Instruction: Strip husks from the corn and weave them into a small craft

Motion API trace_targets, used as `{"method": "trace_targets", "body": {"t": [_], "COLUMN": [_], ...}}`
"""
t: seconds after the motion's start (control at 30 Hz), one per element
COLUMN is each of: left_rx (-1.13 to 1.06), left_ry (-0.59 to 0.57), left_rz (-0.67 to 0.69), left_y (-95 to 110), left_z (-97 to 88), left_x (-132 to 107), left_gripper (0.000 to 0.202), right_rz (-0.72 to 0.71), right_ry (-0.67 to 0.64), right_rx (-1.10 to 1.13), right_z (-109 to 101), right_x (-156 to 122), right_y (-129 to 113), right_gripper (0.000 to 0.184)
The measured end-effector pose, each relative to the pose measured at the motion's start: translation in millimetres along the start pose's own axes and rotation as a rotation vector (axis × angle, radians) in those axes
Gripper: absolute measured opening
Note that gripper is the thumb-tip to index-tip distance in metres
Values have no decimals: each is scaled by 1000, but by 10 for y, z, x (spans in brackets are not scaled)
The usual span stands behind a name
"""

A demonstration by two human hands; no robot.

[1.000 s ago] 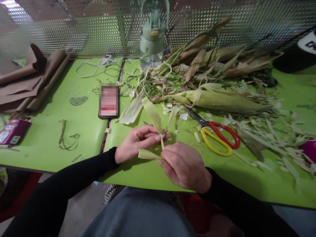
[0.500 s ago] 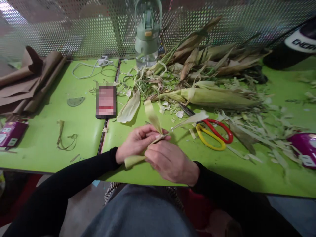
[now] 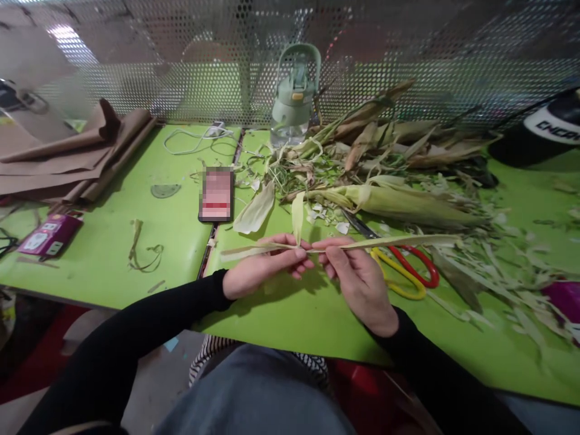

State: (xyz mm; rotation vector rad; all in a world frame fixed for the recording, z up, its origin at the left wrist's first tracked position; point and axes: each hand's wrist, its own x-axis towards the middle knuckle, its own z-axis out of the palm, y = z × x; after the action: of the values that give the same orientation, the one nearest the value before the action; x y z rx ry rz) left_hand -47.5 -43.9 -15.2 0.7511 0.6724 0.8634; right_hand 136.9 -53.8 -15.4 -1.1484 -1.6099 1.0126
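In my left hand I held some thin strips of corn husk, with the thumb and fingers pressed together at the place where the strips met. One short strip stood upright from there, and another one stretched out to the left, above my hand. The fingers of my right hand were closed on a long strip, which passed to the right, over the scissors. Both hands were near each other, above the green table. Behind them lay a loose husk leaf and a big pale green husk. A phone was to the left, and a bottle stood farther back.
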Motion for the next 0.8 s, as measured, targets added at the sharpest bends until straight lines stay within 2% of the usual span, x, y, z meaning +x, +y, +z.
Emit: {"method": "trace_targets", "body": {"t": [0.13, 0.3, 0.4, 0.47, 0.53, 0.8], "left_rx": [151, 144, 38, -31, -62, -43], "left_ry": [2, -6, 30, 36, 42, 39], "left_rz": [-14, -42, 28, 87, 113, 78], "left_y": [37, 38, 32, 33, 25, -25], "left_z": [24, 13, -5, -9, -1, 70], "left_x": [-44, -45, -25, -18, -14, -14], "left_gripper": [34, 33, 28, 26, 24, 29], "right_rz": [-33, 112, 188, 190, 178, 205], "right_ry": [22, 30, -102, -235, -311, -320], "right_rx": [-38, 57, 86, 26, -47, 49], "right_z": [-10, -76, -89, -66, -20, 130], "right_x": [-10, 11, 38, 49, 46, -30], "right_y": [-38, -29, -3, 9, 14, -5], "right_gripper": [38, 43, 50, 53, 51, 33]}}
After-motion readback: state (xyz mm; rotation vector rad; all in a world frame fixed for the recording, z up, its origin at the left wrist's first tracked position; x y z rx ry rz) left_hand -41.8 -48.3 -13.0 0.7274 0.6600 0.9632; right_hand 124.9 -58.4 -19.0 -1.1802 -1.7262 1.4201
